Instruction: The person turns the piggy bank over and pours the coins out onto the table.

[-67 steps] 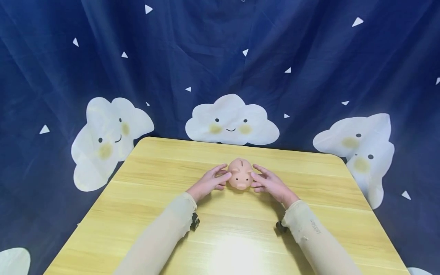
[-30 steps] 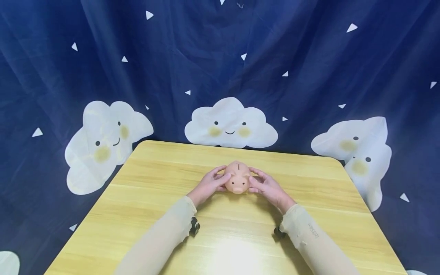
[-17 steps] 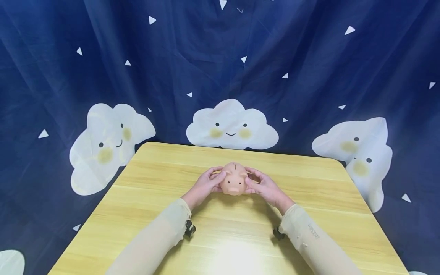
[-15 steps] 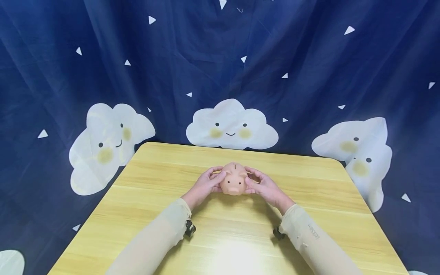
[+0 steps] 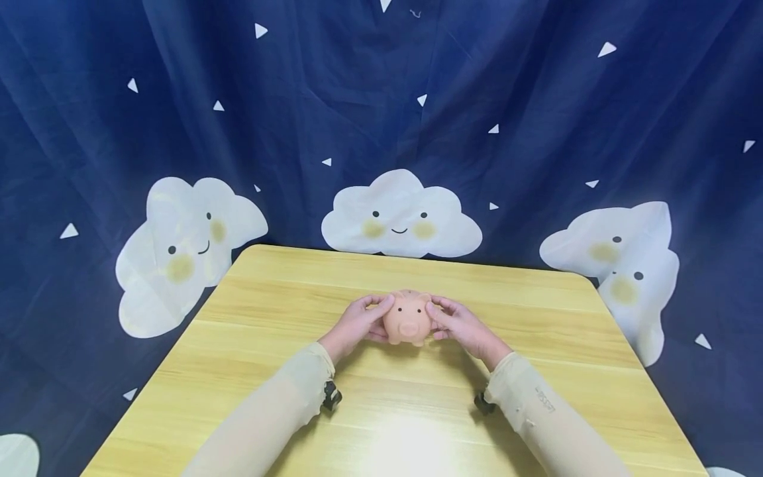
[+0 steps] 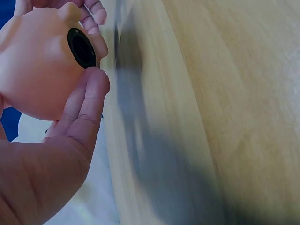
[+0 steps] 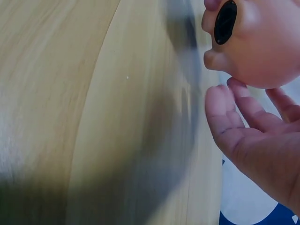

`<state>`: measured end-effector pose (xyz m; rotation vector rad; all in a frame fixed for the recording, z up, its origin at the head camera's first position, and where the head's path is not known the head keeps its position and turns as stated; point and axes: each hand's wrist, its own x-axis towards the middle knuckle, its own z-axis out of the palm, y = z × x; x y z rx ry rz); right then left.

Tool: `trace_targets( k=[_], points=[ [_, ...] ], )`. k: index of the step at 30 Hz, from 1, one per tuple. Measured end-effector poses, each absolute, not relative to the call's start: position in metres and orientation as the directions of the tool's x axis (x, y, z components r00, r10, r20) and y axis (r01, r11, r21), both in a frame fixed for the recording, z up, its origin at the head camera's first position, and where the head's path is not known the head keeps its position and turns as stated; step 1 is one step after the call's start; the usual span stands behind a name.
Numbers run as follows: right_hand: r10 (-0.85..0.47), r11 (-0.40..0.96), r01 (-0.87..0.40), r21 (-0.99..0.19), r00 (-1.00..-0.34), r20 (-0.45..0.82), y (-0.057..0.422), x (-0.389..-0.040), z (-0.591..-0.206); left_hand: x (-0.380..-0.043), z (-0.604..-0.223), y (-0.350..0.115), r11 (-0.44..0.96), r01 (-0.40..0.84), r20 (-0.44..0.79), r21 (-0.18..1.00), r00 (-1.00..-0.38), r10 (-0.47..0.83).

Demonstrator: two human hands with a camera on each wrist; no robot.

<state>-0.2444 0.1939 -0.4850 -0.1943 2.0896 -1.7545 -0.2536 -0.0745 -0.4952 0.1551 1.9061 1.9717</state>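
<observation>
A pink piggy bank (image 5: 408, 323) is held between both hands near the middle of the table, its snout facing the head camera. My left hand (image 5: 356, 324) grips its left side, thumb by the ear and fingers underneath and behind. On the opposite side my right hand (image 5: 463, 326) holds it with thumb and fingers. Both wrist views show the bank raised off the tabletop. A black oval plug (image 6: 81, 48) is visible on its belly in the left wrist view, and the same plug (image 7: 225, 22) in the right wrist view. The coin slot is barely seen now.
A light wood table (image 5: 286, 291) with rounded far corners spreads beneath the hands. Behind it hangs a dark blue curtain (image 5: 357, 79) printed with white clouds and triangles. Black wrist cameras, such as the left one (image 5: 332, 396), sit under the sleeves.
The hands first stood beside the piggy bank, then closed on it and lifted it. Since half a second ago it has tilted back, face up toward the camera, with the slot turning away.
</observation>
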Motion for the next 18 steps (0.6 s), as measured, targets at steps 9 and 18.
trace_targets(
  k=[9, 18],
  points=[
    [-0.390, 0.130, 0.198, -0.972, -0.891, -0.233, 0.1897, -0.2448, -0.4873, -0.2508, -0.4941, -0.0746, 0.033, -0.217, -0.215, 0.976, -0.917, 0.337],
    [-0.400, 0.110, 0.170, -0.979, -0.894, -0.201, 0.1875, -0.2419, -0.4846, -0.2490, -0.4942, -0.0746, 0.047, -0.252, -0.252, 0.967, -0.898, 0.362]
  ],
)
